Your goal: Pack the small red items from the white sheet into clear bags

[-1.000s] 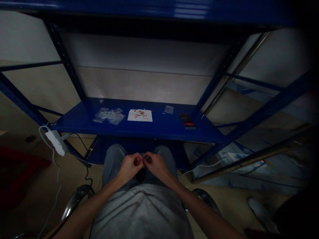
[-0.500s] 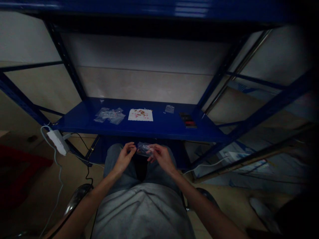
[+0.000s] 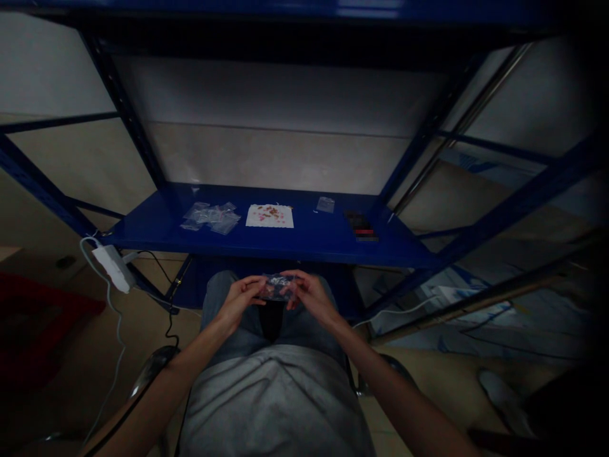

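Left hand (image 3: 238,299), fingers closed on a small clear plastic bag (image 3: 276,287) held above the knees; right hand (image 3: 310,295), fingers pinching its far edge. Out of reach on the blue steel shelf (image 3: 295,246): clear bags (image 3: 210,218), paper sheet (image 3: 269,216), single bag (image 3: 325,204), dark case (image 3: 361,227).

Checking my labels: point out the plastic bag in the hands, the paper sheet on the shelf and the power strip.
plastic bag (image 3: 276,287), head view, on its middle
paper sheet (image 3: 269,216), head view, on its centre
power strip (image 3: 113,268), head view, on its white casing
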Motion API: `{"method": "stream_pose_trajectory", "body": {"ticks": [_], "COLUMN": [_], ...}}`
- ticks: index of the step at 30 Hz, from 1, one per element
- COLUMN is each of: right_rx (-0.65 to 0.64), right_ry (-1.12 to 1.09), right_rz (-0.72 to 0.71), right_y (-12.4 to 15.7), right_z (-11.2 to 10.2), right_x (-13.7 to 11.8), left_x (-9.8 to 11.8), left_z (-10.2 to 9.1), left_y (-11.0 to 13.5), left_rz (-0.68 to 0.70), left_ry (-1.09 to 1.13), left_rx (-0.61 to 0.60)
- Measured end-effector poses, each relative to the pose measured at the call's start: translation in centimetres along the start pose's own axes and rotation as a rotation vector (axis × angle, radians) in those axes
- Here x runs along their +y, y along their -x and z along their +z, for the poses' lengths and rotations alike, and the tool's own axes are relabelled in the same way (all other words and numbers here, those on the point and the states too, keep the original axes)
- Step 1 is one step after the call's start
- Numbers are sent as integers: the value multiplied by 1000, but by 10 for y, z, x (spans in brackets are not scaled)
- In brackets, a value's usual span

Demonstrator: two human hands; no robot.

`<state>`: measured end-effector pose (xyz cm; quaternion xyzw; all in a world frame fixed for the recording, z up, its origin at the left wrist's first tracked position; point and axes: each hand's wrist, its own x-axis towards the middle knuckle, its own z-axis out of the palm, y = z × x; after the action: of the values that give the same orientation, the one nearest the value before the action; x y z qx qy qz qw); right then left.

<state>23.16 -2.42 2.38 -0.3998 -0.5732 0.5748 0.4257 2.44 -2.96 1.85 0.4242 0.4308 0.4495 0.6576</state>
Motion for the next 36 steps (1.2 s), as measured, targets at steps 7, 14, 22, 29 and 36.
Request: {"method": "stream_pose_trajectory", "body": {"ticks": [7, 14, 22, 29, 36], "right_rx": [-52, 49, 279, 506, 741], "right_ry": [-30, -81, -417, -556, -598], "right_rz": [66, 53, 179, 341, 347], "right_y": [2, -2, -5, -19, -23], "right_z": [5, 4, 11, 40, 74], "right_x": [2, 8, 11, 27, 69], "left_x": [2, -6, -4, -11, -9], "left_z": [2, 5, 1, 1, 1], "left_y": [2, 2, -2, 0, 6], "left_rz": [89, 15, 146, 287, 356], "left_ry": [4, 21, -35, -327, -676], "left_rx": [176, 54, 146, 83, 64]}}
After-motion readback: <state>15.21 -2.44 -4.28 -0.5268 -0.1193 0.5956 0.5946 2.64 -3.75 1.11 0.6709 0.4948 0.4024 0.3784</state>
